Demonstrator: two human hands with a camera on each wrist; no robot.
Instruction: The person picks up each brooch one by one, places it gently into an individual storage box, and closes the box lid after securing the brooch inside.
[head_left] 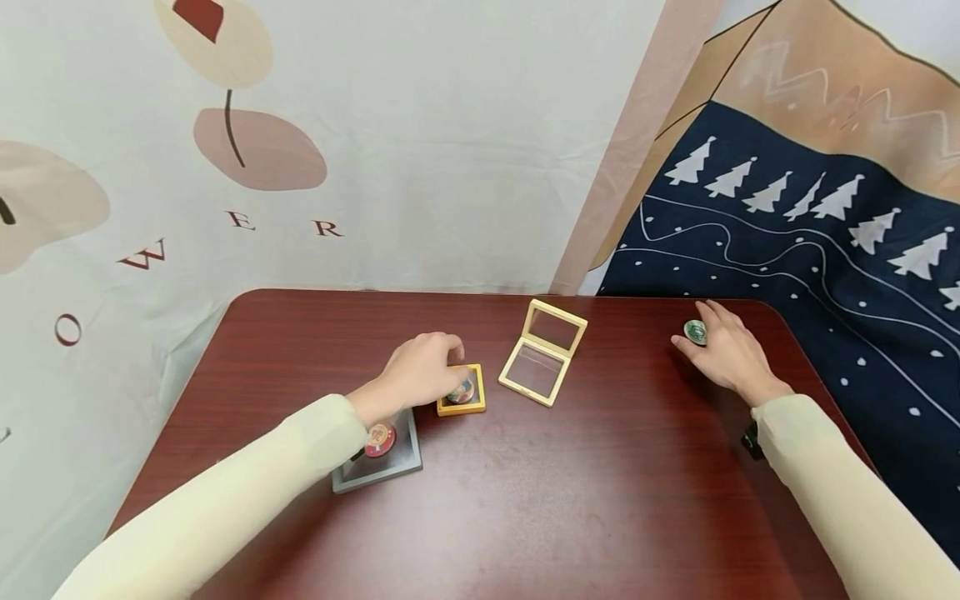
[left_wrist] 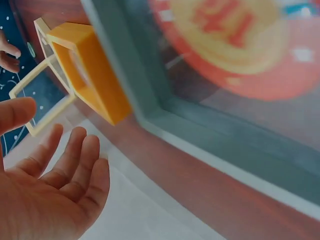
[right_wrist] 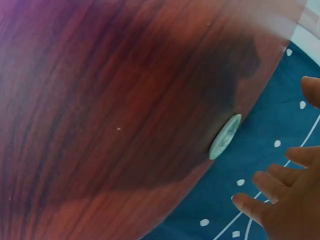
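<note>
My left hand [head_left: 420, 371] hovers at a small orange display frame [head_left: 462, 409], its fingers loosely bent. In the left wrist view the fingers [left_wrist: 70, 165] are spread and hold nothing. A round, coin-like disc [head_left: 461, 392] shows inside the orange frame, partly covered by the hand. Under my left wrist lies a grey display frame [head_left: 382, 478] with a red and yellow poker chip [head_left: 380, 439] in it. On the right, my right hand [head_left: 727, 350] is beside a green chip [head_left: 694, 332], thumb and fingers apart. In the right wrist view the chip [right_wrist: 225, 137] lies flat on the table, apart from the fingers.
Between the hands, a cream hinged display frame [head_left: 561, 383] lies unfolded with clear panels. The dark red wooden table [head_left: 540, 500] ends at a white curtain [head_left: 450, 167] behind and a navy tree-patterned cloth [head_left: 847, 333] on the right.
</note>
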